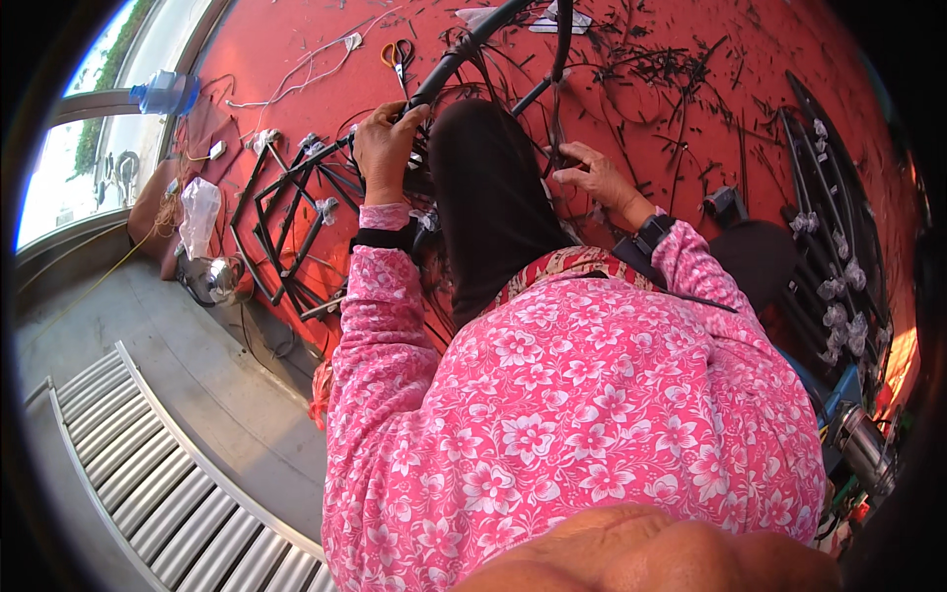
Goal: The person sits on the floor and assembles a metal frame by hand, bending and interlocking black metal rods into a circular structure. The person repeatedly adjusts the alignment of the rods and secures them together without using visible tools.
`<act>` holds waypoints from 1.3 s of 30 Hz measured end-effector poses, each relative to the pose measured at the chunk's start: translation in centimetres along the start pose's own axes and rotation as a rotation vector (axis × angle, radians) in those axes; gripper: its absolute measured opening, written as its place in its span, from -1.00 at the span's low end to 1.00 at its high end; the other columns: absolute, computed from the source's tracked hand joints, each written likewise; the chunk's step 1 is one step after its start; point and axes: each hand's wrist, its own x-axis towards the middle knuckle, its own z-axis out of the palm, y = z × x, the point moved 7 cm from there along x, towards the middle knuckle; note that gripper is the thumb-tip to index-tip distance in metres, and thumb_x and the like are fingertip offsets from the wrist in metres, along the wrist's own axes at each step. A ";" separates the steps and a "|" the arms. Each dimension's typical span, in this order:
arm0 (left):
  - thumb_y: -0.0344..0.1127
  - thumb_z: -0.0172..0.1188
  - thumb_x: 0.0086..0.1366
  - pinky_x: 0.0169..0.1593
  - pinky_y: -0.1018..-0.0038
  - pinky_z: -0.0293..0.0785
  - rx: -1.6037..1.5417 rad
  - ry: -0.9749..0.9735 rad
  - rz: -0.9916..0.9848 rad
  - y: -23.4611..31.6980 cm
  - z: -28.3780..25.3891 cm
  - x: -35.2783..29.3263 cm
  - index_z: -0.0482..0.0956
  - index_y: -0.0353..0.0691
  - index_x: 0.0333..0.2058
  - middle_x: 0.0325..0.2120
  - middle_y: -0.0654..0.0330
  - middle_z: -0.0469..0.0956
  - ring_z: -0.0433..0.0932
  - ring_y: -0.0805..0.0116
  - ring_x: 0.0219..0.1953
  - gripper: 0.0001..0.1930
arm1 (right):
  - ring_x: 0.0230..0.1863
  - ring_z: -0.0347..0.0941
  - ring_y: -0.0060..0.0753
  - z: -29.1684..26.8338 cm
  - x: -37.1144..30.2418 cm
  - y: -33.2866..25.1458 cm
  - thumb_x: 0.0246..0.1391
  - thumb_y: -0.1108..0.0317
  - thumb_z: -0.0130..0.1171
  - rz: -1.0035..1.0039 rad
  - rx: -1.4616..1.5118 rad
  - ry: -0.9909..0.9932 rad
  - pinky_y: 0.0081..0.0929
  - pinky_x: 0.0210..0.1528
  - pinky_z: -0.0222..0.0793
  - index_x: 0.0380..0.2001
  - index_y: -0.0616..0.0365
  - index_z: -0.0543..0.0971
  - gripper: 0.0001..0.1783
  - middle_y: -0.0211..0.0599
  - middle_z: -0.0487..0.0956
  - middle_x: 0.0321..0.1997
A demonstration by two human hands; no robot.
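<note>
A black tubular frame [456,61] stands in front of me, its thick tube slanting up and to the right past my knee. My left hand [383,148] is closed around the lower end of that tube. To the right of my dark trouser leg, my right hand [597,178] has its fingers drawn together at a thin dark strip [556,123] that hangs from the frame. A pair of scissors [398,57] with orange and black handles lies on the red floor, just beyond my left hand.
More black tubular frames [286,222] with clear wrapping lie at left, beside a white plastic bag [200,217] and a blue water bottle [166,93]. Dark scraps [681,74] litter the red floor. Wrapped black tubes [829,197] lie at right, a roller conveyor [163,474] at lower left.
</note>
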 end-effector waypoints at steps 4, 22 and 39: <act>0.09 0.40 0.05 -0.28 0.37 0.49 -0.045 -0.016 -0.003 -0.5 0.0 0.8 0.77 -0.18 -0.26 -0.56 0.14 0.66 0.65 0.28 -0.46 -0.55 | -0.16 0.53 -0.37 -2.7 -3.4 -4.6 0.01 0.21 0.34 0.039 -0.126 -0.106 -0.44 -0.12 0.45 -0.02 0.22 0.59 -0.52 -0.30 0.57 -0.11; 0.17 0.40 0.05 -0.33 0.43 0.47 -0.063 -0.045 0.039 -2.3 0.1 3.4 0.77 -0.13 -0.22 -0.56 0.26 0.67 0.64 0.38 -0.48 -0.50 | -0.38 0.42 -0.43 -19.9 -21.2 -25.1 -0.30 -0.25 0.55 -0.298 0.485 0.107 -0.64 -0.39 0.28 -0.10 0.40 0.54 -0.06 -0.09 0.54 -0.31; -0.10 0.28 0.27 -0.66 0.49 0.13 -0.371 -0.176 0.231 -3.2 1.5 5.9 0.67 -0.30 -0.44 -0.72 0.32 0.37 0.26 0.55 -0.70 -0.68 | -0.62 0.31 -0.72 -35.3 -21.5 -25.0 0.31 0.12 0.10 -0.511 0.726 0.596 -0.71 -0.60 0.15 -0.03 0.09 0.57 -0.67 -0.39 0.63 -0.30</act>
